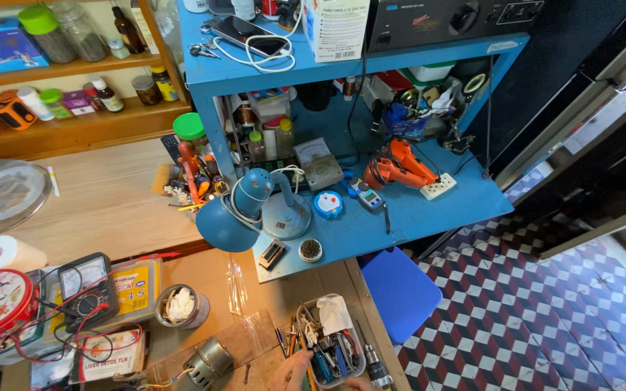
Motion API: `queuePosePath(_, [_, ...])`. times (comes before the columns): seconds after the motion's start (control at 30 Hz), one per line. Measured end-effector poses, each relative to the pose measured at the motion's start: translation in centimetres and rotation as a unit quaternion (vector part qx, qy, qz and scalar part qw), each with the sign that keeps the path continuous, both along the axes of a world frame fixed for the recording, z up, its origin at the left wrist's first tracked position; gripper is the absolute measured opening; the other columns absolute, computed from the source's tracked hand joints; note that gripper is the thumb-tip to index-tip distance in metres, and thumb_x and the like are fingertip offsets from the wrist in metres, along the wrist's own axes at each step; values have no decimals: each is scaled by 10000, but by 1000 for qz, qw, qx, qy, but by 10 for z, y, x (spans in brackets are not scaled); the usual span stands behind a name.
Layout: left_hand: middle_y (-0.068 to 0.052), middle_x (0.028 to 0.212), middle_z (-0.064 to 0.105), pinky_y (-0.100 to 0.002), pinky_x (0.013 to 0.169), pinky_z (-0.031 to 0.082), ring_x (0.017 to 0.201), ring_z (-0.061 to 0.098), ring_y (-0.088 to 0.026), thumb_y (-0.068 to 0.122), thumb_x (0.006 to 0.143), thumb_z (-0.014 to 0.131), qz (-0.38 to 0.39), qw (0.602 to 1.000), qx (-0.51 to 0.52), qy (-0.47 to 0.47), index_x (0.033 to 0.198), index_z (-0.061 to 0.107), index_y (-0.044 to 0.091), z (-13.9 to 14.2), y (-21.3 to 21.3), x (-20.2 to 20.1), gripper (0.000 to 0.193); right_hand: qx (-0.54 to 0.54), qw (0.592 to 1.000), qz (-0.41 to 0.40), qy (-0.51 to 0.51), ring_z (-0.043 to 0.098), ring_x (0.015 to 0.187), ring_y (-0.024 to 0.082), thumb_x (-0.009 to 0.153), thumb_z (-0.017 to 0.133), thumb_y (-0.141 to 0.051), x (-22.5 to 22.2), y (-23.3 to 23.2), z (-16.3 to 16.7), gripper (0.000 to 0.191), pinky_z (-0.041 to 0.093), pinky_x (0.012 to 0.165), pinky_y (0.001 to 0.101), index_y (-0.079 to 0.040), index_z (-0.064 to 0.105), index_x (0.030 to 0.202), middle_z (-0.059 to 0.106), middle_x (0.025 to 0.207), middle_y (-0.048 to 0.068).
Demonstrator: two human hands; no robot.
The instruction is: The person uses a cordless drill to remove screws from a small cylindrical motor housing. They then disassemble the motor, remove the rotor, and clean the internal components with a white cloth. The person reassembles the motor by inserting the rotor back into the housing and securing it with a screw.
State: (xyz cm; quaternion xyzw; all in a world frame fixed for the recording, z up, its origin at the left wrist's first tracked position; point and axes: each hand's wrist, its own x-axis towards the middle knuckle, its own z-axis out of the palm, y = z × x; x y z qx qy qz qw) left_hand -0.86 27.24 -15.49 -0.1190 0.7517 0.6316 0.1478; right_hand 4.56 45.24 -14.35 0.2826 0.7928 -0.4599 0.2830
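At the near edge of the wooden surface [204, 279]: two hands at a clear tool tray.
Left hand [290, 371]: only partly in frame, fingers reaching at the near left rim of the tool tray; grip hidden, cannot tell whether open or closed on anything.
Right hand [360, 384]: a sliver at the bottom edge, just beside the tray's near right corner; fingers out of view, state cannot be told.
Tool tray [353, 340]: clear plastic, crammed with pliers, screwdrivers and a white rag; set close to the right edge of the surface.
Small motor [208, 360]: grey, round, left of the hands, coloured leads trailing left.
Multimeter [87, 289]: further left, red and black leads looped loose over boxes.
Blue desk lamp [235, 217]: far of the hands, shade tilted down over the surface.
Blue stool [400, 293]: right, below the tray's side.
Risk, tray: likely to slide or tip off the right edge if tugged, owing to its place near the drop.
Risk, fingers: possible nick from tool tips packed point-up.
Risk, leads: likely snag on motor or meter wires if a hand sweeps left.
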Motion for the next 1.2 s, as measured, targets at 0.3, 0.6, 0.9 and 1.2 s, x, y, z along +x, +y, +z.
queuePosePath(0.3, [-201, 1226, 751, -323, 959, 546, 1078, 694, -218, 128, 972, 587, 16, 995, 74, 61, 1510, 517, 95, 19, 54, -39, 544, -96, 974, 83, 187, 690, 907, 173, 809, 829, -300, -47, 57, -23, 804, 587, 791, 311, -218, 476, 1527, 738, 1113, 135])
queuePosePath(0.6, [-215, 1230, 776, -314, 929, 589, 981, 784, -198, 114, 990, 506, 220, 975, 33, 17, 1536, 479, 129, 17, 160, -47, 547, -20, 941, 267, 208, 739, 966, 190, 844, 761, -391, -117, 215, -21, 740, 584, 879, 309, -200, 488, 1505, 730, 1155, 94])
queuePosePath(0.9, [-215, 1417, 645, -355, 982, 548, 1150, 721, -283, 99, 913, 642, 277, 955, 82, 65, 1562, 381, 149, 4, 163, -51, 701, -114, 864, 205, 445, 739, 1031, 206, 931, 668, -310, -272, 161, 132, 396, 549, 897, 329, -40, 687, 1220, 768, 1147, 121])
queuePosePath(1.2, [-107, 1625, 399, -403, 1116, 388, 1392, 513, -273, 160, 812, 762, 82, 973, 174, 127, 1584, 235, 247, -4, 59, -102, 939, -31, 832, 218, 510, 717, 874, 272, 1010, 538, -382, -507, 35, 200, 417, 536, 797, 379, -42, 706, 1183, 747, 929, 160])
